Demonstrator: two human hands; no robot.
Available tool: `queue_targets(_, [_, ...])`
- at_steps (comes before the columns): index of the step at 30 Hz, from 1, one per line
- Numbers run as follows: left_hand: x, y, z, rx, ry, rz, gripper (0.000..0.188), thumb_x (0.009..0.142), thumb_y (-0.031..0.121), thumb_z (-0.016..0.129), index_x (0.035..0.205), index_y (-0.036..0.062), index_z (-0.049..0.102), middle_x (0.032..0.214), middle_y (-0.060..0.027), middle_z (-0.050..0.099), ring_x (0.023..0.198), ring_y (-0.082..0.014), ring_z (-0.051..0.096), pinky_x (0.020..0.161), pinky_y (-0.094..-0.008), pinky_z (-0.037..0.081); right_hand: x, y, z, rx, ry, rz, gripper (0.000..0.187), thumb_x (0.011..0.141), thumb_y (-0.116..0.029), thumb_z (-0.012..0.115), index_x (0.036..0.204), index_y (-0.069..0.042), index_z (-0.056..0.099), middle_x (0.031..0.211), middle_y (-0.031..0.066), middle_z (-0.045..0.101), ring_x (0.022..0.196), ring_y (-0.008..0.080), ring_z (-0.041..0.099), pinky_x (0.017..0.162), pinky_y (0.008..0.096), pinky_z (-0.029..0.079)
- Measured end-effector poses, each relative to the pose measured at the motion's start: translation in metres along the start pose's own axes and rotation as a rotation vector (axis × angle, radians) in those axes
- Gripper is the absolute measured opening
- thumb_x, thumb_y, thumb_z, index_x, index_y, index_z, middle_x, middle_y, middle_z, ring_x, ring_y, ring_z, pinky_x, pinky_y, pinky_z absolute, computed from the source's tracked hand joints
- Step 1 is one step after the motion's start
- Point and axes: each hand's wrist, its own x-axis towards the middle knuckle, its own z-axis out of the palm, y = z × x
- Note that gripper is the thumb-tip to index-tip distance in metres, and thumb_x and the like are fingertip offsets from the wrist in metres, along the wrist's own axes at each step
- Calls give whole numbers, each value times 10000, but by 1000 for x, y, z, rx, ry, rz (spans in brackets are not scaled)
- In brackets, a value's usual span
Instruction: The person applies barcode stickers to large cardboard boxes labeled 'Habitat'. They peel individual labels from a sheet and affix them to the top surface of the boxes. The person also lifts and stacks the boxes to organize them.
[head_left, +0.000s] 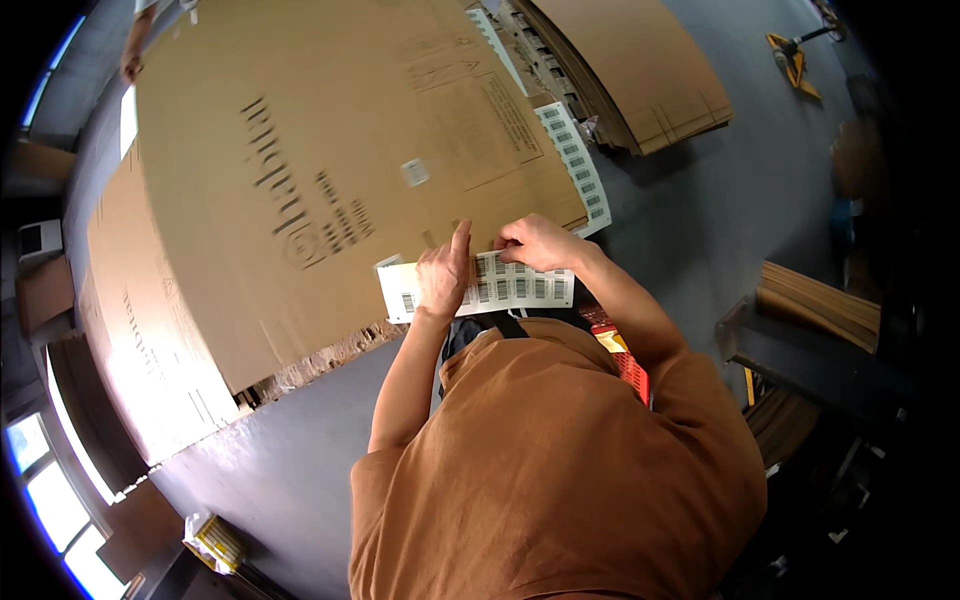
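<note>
A white sheet of barcode labels [540, 290] lies across the near edge of a large flat cardboard carton [330, 110], close to my body. My left hand [443, 275] is closed on the sheet's left part, its fingers curled and covering some labels. At the sheet's upper edge, the fingertips of my right hand [540, 243] are pinched together on it; whether a single label is lifted there cannot be seen. One small white label [414, 173] is stuck on the carton beyond my hands. Another label sheet [572, 160] hangs along the carton's right edge.
A second stack of flat cardboard [640, 60] stands at the far right. Another person's hand [131, 65] is at the carton's far left corner. Yellow equipment [790, 65] stands on the grey floor at far right. More cardboard sheets [815, 300] lie to my right.
</note>
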Motion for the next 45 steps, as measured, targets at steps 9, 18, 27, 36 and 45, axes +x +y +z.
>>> queue_targets(9, [24, 11, 23, -28, -28, -240, 221, 923, 189, 572, 1140, 144, 573, 671, -153, 652, 570, -345, 646, 510, -452, 525, 0, 9, 16, -272, 442, -365, 90, 787, -86, 678, 866, -50, 655, 836, 82, 628, 813, 291, 618, 739, 417, 483])
queue_targets(18, [36, 13, 32, -22, -77, -332, 220, 940, 199, 539, 1152, 149, 567, 648, -159, 646, 563, -363, 647, 495, -459, 522, 10, 15, 13, -396, 548, -384, 74, 777, -82, 675, 821, -51, 624, 826, 62, 632, 784, 269, 614, 718, 386, 465])
queue_targets(27, [43, 8, 31, -81, -196, -440, 255, 959, 227, 519, 1202, 161, 561, 688, -200, 650, 628, -397, 648, 547, -493, 517, 39, 49, 30, -90, 513, -331, 48, 781, -82, 671, 822, -74, 646, 825, 49, 622, 798, 264, 608, 720, 386, 474])
queue_targets(36, [48, -27, 54, -81, -277, -612, 231, 972, 269, 490, 1148, 160, 592, 743, -240, 655, 729, -437, 648, 649, -514, 509, 61, 40, 8, 102, 480, -370, 67, 883, -94, 579, 906, -32, 590, 1008, 113, 602, 943, 314, 589, 840, 419, 469])
queue_targets(45, [40, -65, 107, -147, -286, -244, 303, 937, 287, 551, 1219, 181, 525, 740, -173, 669, 638, -381, 658, 541, -501, 516, 205, 94, -55, -320, 115, -157, 92, 902, -139, 548, 936, -95, 621, 1093, 104, 534, 1076, 316, 500, 933, 434, 412])
